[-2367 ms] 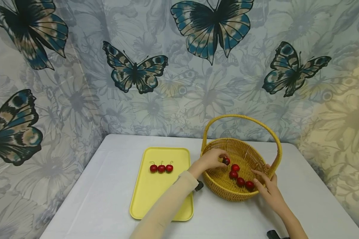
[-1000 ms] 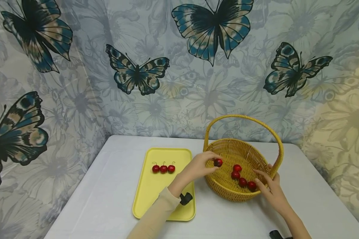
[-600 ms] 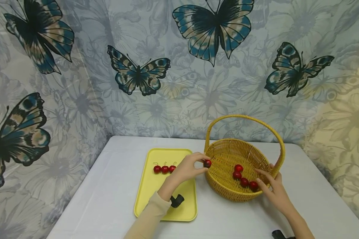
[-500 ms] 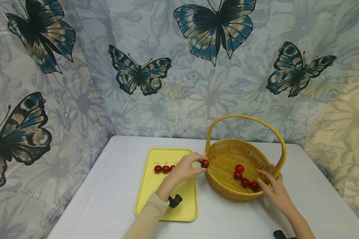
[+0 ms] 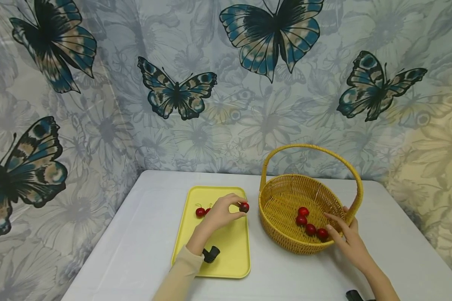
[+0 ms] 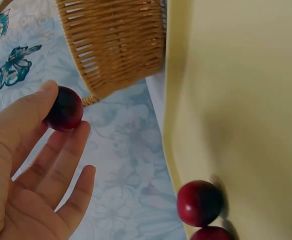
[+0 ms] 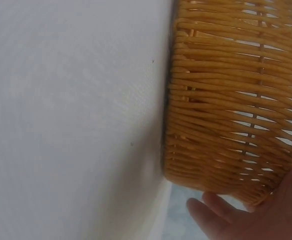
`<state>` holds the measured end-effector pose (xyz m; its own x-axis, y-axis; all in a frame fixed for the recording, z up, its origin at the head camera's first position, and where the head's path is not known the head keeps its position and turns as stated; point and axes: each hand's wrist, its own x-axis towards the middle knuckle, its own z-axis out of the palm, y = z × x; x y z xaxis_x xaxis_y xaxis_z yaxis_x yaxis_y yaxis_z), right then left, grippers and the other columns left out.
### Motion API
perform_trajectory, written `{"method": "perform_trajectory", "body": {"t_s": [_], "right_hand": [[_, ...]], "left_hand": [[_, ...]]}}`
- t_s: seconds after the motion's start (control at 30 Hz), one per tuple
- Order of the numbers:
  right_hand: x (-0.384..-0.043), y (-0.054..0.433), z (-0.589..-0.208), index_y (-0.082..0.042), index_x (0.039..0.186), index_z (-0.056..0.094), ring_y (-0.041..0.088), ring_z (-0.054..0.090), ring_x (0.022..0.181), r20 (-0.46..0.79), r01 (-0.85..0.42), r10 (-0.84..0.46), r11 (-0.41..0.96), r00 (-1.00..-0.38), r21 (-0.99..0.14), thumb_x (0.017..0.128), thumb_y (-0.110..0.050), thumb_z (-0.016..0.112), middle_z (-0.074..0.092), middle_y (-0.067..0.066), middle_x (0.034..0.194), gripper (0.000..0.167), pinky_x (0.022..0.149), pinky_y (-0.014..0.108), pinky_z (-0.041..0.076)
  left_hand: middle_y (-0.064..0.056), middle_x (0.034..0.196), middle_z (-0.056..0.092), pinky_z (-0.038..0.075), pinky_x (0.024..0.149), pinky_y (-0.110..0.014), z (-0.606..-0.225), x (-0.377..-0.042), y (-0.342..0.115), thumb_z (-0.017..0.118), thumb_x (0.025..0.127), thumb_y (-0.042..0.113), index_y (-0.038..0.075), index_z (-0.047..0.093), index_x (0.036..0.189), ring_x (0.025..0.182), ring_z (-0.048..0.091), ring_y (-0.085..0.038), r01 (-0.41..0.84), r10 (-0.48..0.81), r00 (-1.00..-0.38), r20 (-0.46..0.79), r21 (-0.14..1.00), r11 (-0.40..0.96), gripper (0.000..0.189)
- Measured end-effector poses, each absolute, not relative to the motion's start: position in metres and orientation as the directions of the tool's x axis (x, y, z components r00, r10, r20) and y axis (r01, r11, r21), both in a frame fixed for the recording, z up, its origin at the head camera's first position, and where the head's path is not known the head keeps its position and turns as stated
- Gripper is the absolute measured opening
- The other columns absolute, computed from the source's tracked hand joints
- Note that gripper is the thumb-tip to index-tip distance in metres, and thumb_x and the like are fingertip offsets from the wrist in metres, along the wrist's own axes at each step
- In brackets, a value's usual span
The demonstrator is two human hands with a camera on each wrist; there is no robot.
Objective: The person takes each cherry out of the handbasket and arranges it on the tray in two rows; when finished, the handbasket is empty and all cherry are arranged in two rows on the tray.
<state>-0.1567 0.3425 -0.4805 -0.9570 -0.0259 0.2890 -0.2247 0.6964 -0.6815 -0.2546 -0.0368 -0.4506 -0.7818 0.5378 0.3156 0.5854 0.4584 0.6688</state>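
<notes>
My left hand (image 5: pixel 220 214) pinches a dark red cherry (image 5: pixel 244 207) between thumb and fingertips, above the right part of the yellow tray (image 5: pixel 226 267). In the left wrist view the cherry (image 6: pixel 66 109) shows close up at the fingertips. Two cherries on the tray show left of the hand, the outer cherry (image 5: pixel 200 212) with its stem up; the hand hides part of that row. My right hand (image 5: pixel 348 242) grips the right rim of the woven basket (image 5: pixel 286 242), thumb and a finger inside, other fingers outside. Several cherries (image 5: pixel 310 229) lie in the basket.
The basket's tall arched handle (image 5: pixel 310 146) rises above its rim. Tray and basket stand side by side on a white table (image 5: pixel 135 251), a narrow gap between them. Behind is a butterfly-patterned cloth (image 5: pixel 241 138). A black wrist device (image 5: pixel 211 254) sits at the left wrist.
My left hand has lifted the cherry out of the basket and carried it left, over the tray. My right hand keeps its hold on the basket rim.
</notes>
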Motion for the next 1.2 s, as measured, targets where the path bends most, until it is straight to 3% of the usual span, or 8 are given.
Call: {"method": "perform_trajectory", "body": {"t_s": [0.3,0.63,0.97,1.2], "right_hand": [[-0.157,0.342,-0.48,-0.007,0.136,0.044,0.054,-0.004,0.134,0.289,-0.237,-0.038,0.677,-0.957,-0.696,0.098,-0.019,0.046,-0.014,0.016,0.153,0.04,0.077,0.081,0.021],[-0.158,0.342,-0.48,-0.006,0.136,0.044,0.056,-0.001,0.132,0.288,-0.236,-0.034,0.666,-0.957,-0.708,0.097,-0.018,0.047,-0.014,0.015,0.152,0.04,0.077,0.081,0.021],[-0.156,0.343,-0.481,-0.007,0.137,0.042,0.057,-0.003,0.132,0.278,-0.232,-0.036,0.657,-0.96,-0.717,0.098,-0.018,0.045,-0.016,0.015,0.152,0.041,0.078,0.082,0.019],[-0.156,0.344,-0.482,-0.007,0.137,0.043,0.055,-0.002,0.133,0.288,-0.241,-0.038,0.657,-0.957,-0.714,0.097,-0.017,0.046,-0.014,0.014,0.153,0.041,0.079,0.081,0.019]], "left_hand": [[0.001,0.109,0.06,0.052,0.082,-0.035,-0.461,-0.261,-0.052,0.071,0.082,0.021,0.011,0.063,0.119,0.096,0.061,-0.015,0.505,0.502,-0.833,0.233,0.691,0.518,0.039],[-0.003,0.108,0.062,0.051,0.08,-0.031,-0.474,-0.266,-0.061,0.072,0.081,0.015,0.007,0.064,0.113,0.093,0.06,-0.019,0.452,0.463,-0.866,0.191,0.695,0.559,0.034],[-0.004,0.105,0.062,0.051,0.08,-0.032,-0.485,-0.27,-0.062,0.073,0.08,0.015,0.008,0.065,0.111,0.095,0.059,-0.021,0.48,0.463,-0.858,0.221,0.666,0.571,0.032],[0.0,0.107,0.063,0.048,0.086,-0.035,-0.486,-0.274,-0.061,0.074,0.079,0.023,0.016,0.067,0.111,0.1,0.059,-0.019,0.47,0.45,-0.871,0.198,0.6,0.647,0.033]]}}
